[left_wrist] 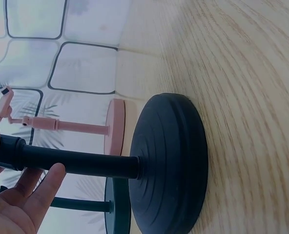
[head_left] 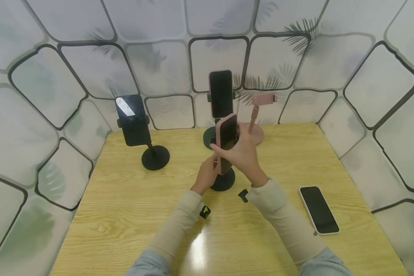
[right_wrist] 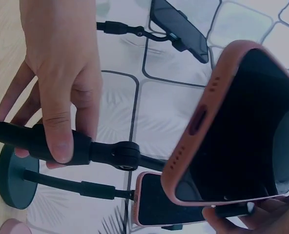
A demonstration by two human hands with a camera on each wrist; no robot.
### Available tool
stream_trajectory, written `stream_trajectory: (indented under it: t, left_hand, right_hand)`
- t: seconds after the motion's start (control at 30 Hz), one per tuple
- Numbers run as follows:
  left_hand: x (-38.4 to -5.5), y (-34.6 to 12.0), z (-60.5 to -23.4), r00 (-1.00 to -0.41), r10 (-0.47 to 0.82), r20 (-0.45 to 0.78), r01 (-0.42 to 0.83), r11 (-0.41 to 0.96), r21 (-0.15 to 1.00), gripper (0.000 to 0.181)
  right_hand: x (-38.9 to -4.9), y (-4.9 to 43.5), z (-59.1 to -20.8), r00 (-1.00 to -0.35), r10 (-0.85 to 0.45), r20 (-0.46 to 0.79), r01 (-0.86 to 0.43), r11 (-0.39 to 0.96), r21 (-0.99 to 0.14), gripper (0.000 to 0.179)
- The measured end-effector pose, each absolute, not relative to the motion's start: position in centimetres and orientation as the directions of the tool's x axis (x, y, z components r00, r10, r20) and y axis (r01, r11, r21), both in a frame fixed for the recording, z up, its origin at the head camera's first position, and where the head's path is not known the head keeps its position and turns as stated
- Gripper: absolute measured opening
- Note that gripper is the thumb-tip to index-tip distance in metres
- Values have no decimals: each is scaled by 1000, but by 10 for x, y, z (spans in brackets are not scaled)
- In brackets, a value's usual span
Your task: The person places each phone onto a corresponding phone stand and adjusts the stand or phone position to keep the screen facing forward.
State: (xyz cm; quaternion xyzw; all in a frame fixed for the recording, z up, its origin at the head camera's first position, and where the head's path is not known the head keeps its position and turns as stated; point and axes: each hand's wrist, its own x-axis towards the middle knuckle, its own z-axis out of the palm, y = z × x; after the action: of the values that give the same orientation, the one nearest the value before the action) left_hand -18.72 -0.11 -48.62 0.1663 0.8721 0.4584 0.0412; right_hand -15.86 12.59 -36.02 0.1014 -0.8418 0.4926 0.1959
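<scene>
Apparently midway through seating or adjusting a pink-cased phone (head_left: pixel 227 136) at the head of the front black stand (left_wrist: pixel 95 163). Up above the round base, tilted rather than square, with the dark screen in view and the black stand on the middle of the desk (head_left: pixel 124 230). Just behind, a green stand (head_left: pixel 208 136) with another phone (head_left: pixel 221 94) raised in its holder, and next to that a pink stand (head_left: pixel 254 115); off to the right, a white-edged phone (head_left: pixel 319 210) lying flat. Called for next, most likely: steadying the stem, easing the pink-cased phone square in its holder, then checking for an even bite on both edges before letting go. At risk, by the look of it, of slipping or twisting at the joint if released too soon. With the left grip (head_left: pixel 207 174), wrapped around the stem at its collar (right_wrist: pixel 81 148), thumb across one side and fingers around the other. With the right grip (head_left: pixel 240 151), spread about as wide as the pink-cased phone and holding it, thumb toward the left edge, fingers partly hidden at the other; close to a black clamp arm (right_wrist: pixel 232 210) too, though hard to tell if pressing on it.
</scene>
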Motion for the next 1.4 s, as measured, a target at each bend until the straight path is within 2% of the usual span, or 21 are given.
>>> stream_trajectory:
  t: [0.3,0.43,0.5,0.6,0.67,0.77,1.0,1.2,1.4]
  left_hand:
    - [-189,-5,-483,-929,365,58,238,471,850,46]
    - [-190,-11,-471,-922,355,151,294,392,872,38]
    - [-190,-14,-461,-923,292,250,339,315,886,31]
    - [-189,-18,-442,-903,183,390,415,125,901,25]
    - [-188,-21,-428,-889,159,430,436,4,900,27]
    - [-187,-24,-412,-879,204,431,418,-104,902,33]
    - [-187,-26,-400,-911,262,319,337,28,941,33]
    - [-185,-26,-399,-946,265,186,200,28,979,30]
    - [-185,-24,-395,-961,228,160,175,49,983,26]
  right_hand:
    - [-163,122,-363,-919,64,390,-289,562,-775,76]
    - [-163,121,-363,-917,81,390,-271,591,-760,76]
    - [-164,120,-363,-914,86,396,-268,604,-750,75]
    - [-166,119,-364,-907,93,411,-271,620,-736,73]
    - [-166,118,-364,-904,103,414,-263,629,-732,73]
    - [-166,117,-363,-902,118,415,-254,632,-732,75]
    - [-166,113,-363,-895,145,422,-251,618,-745,78]
    - [-166,110,-366,-887,175,427,-232,630,-741,81]
    - [-169,104,-370,-856,231,462,-231,628,-743,82]
